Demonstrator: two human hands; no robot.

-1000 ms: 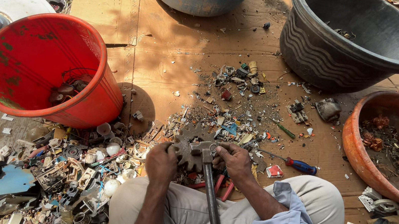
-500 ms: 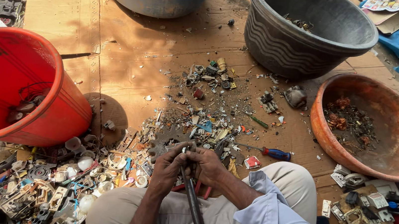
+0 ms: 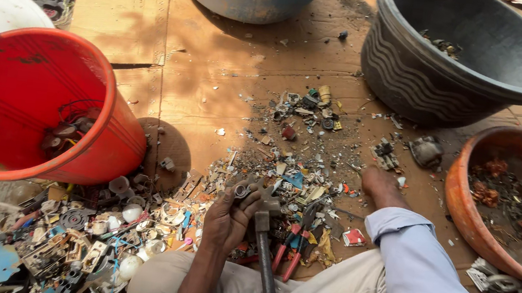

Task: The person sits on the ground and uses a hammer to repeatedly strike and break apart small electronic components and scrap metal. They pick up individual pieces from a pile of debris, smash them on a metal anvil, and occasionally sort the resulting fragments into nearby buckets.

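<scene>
Harsh daylight, dappled shadows across the floor, perhaps slight edge distortion, sharp focus throughout

Sunlit cardboard floor [image 3: 218, 63] w/ dappled shade, tubs around, scrap bits strewn everywhere.

Left hand [image 3: 230, 218], low in the frame's centre, is curled closed, forearm rising from the bottom edge. Right hand [image 3: 376, 181] reaches right of centre, its fingers hidden, sleeve covering the forearm.

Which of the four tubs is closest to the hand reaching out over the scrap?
The orange-brown bowl at the right edge; the right hand lies just beside its rim. The red bucket, blue drum and black tub sit farther off.
</scene>
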